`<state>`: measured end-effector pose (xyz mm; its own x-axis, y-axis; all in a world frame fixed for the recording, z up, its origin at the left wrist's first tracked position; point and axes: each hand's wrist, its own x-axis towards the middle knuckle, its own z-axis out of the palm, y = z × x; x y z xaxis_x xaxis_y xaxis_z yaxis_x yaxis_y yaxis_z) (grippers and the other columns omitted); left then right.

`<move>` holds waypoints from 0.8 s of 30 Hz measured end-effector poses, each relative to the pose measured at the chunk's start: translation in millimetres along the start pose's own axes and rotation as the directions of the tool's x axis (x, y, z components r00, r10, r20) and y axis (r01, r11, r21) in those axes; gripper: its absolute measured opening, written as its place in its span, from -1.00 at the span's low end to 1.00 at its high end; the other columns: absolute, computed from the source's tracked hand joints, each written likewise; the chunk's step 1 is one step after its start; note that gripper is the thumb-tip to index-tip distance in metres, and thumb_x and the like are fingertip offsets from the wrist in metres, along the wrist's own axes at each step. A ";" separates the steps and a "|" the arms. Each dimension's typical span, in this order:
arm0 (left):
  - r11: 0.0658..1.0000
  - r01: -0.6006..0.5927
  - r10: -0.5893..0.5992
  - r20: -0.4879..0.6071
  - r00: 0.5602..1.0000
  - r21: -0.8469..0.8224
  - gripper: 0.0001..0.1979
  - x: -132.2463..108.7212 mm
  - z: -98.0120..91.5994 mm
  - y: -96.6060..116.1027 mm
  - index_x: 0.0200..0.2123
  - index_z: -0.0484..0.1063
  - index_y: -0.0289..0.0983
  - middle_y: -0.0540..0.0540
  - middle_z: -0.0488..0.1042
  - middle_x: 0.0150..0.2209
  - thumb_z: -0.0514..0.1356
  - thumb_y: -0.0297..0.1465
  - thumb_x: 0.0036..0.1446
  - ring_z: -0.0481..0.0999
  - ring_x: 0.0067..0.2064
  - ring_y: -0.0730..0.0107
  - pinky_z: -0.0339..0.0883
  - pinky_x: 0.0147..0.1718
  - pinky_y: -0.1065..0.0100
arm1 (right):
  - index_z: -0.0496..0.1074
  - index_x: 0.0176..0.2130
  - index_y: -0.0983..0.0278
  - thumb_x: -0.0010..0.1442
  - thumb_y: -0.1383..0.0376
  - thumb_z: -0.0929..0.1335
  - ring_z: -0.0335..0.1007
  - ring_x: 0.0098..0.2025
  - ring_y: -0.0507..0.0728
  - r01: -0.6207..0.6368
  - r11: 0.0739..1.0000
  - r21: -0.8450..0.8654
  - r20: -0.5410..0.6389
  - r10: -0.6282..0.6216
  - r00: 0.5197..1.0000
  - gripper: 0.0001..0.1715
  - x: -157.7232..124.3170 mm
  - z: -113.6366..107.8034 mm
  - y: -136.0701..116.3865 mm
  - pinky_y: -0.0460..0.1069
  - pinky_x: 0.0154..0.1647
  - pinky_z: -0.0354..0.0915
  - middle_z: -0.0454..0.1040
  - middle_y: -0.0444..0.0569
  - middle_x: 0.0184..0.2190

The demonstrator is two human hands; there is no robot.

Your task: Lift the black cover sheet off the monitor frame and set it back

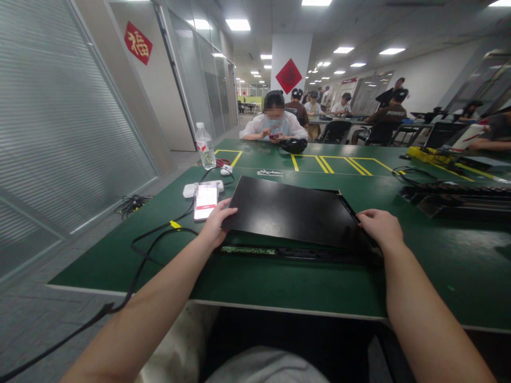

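A glossy black screen panel (291, 210) is tilted above the table, its left side raised. My left hand (217, 223) is closed on its left edge, thumb on top. At the right, my right hand (381, 229) has its fingers bent round the dark frame edge (349, 206) beside the panel; whether it grips panel, frame or both is hidden. Below the panel's near edge lies a green circuit board strip (248, 250), set in a long black housing (319, 255).
The green table (167, 266) carries a phone (206, 201), white power strip (189, 190), water bottle (205, 149) and red-handled scissors (222, 163) at left. A black cable (138, 271) crosses its left edge. Black frames (455, 197) lie right. A person (275, 119) sits opposite.
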<state>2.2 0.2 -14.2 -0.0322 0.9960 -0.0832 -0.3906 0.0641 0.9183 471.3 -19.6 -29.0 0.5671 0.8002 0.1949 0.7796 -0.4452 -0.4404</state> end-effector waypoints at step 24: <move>1.000 0.007 -0.007 0.013 1.000 0.004 -0.48 0.8 -0.5 0.3 0.00 0.60 -0.29 -0.11 0.69 -0.24 0.44 -0.49 -0.14 0.65 -0.24 0.21 0.46 -0.34 0.35 | 0.72 -0.14 0.15 0.17 0.10 0.37 0.60 -0.14 0.37 -0.050 0.998 -0.024 0.052 0.051 0.997 -0.61 -6.5 -8.7 -7.7 0.14 -0.18 0.43 0.69 0.13 -0.25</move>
<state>1.6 0.9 -14.1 -0.0181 0.9963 -0.0845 -0.3871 0.0710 0.9193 464.0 -24.9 -19.2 0.5918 0.7962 0.1262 0.7562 -0.4942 -0.4288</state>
